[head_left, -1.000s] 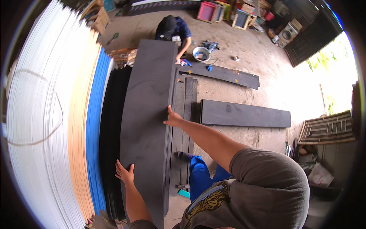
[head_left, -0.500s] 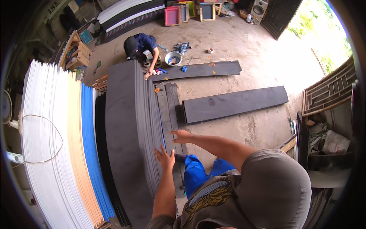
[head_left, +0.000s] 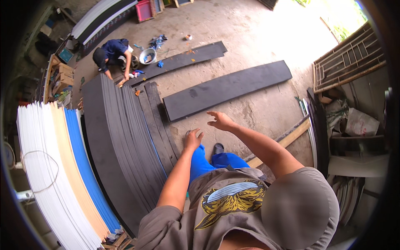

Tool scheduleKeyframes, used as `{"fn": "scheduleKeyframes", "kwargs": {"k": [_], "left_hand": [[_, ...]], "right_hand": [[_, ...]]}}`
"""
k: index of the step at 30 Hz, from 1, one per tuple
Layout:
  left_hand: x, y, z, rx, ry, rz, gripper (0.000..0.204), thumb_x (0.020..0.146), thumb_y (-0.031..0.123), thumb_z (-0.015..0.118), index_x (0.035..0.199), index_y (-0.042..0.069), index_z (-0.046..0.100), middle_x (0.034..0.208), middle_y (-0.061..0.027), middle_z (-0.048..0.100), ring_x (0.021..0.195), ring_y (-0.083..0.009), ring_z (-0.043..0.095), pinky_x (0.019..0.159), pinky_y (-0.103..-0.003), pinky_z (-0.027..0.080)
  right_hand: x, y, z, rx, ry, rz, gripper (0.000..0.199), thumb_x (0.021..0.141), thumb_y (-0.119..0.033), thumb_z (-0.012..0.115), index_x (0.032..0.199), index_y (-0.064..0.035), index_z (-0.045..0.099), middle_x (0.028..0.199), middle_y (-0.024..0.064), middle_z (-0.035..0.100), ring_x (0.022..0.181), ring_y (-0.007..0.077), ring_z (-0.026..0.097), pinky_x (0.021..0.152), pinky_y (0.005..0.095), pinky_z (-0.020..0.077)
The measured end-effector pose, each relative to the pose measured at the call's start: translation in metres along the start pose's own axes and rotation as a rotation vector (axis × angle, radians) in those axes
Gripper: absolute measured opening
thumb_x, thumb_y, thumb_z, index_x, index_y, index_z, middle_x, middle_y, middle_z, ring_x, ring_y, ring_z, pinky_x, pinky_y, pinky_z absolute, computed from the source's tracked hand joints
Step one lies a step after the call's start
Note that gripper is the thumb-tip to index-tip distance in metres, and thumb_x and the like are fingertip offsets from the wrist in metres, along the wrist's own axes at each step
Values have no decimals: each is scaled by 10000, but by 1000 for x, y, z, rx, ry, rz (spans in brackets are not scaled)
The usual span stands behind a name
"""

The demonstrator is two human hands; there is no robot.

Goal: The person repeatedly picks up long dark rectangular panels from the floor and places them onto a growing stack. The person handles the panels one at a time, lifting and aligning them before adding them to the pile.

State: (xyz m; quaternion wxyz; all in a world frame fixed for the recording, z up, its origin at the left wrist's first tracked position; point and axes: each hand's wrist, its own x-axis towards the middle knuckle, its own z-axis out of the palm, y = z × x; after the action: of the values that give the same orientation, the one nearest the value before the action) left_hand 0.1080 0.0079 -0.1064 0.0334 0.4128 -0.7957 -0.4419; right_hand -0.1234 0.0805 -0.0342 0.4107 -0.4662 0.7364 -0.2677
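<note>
My left hand point(head_left: 192, 139) hangs empty with fingers spread, just right of the leaning stack of dark grey boards point(head_left: 121, 137) and apart from it. My right hand point(head_left: 221, 121) is also empty and open, held out above the concrete floor near the end of a long dark board point(head_left: 227, 89) lying flat. The outermost board of the stack leans on the others with no hand on it. My blue trousers and sandals show below the hands.
White point(head_left: 37, 166), tan point(head_left: 68, 166) and blue point(head_left: 89, 166) sheets lean left of the dark stack. A crouched person point(head_left: 112, 50) works by a metal bowl point(head_left: 148, 56) and another floor board point(head_left: 179, 62). Timber and slatted frames point(head_left: 350, 62) crowd the right.
Both hands were on a dark board standing on edge. That board now leans on the stack, and both hands have come off it and moved right.
</note>
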Motion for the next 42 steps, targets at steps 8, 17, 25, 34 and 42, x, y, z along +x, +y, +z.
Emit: {"fn": "scheduleKeyframes", "kwargs": {"k": [8,17,25,34,42], "left_hand": [[72,62,56,51,-160,-26,473,933,397,728,1294,93,708,1230,-225,718,1177,-390,677,1017,-453,528],[187,104,128,177,-356,-147,623,906,395,739,1447,136,571,1523,-138,522,1383,-348,520,1136,-459,446],[270,135,181,337,-406,-162,836,878,405,780,1588,184,400,1655,-178,334,1533,-367,309,1238,-481,310],[372,75,337,433,-447,-353,1031,834,454,824,1647,206,240,1717,-172,171,1591,-382,129,1272,-537,203],[493,-13,460,681,-554,-269,1126,831,380,847,1673,227,114,1740,-172,21,1604,-387,33,1290,-538,153]], "right_hand": [[-14,110,-74,64,96,191,696,871,-267,810,1485,-86,538,1415,203,626,1224,377,663,1019,440,560],[2,210,-160,-130,111,300,750,801,-330,832,1464,-112,558,1346,199,651,1240,378,630,1027,451,529],[60,286,-223,-174,16,374,826,755,-313,850,1490,-134,518,1434,180,593,1295,382,589,1078,452,501],[179,504,-211,-487,-248,369,974,764,-296,866,1589,-164,363,1609,128,415,1500,310,381,1170,455,407],[284,665,-180,-863,-437,258,848,974,-204,590,1677,-184,115,1705,175,222,1581,335,220,1209,484,350]]}}
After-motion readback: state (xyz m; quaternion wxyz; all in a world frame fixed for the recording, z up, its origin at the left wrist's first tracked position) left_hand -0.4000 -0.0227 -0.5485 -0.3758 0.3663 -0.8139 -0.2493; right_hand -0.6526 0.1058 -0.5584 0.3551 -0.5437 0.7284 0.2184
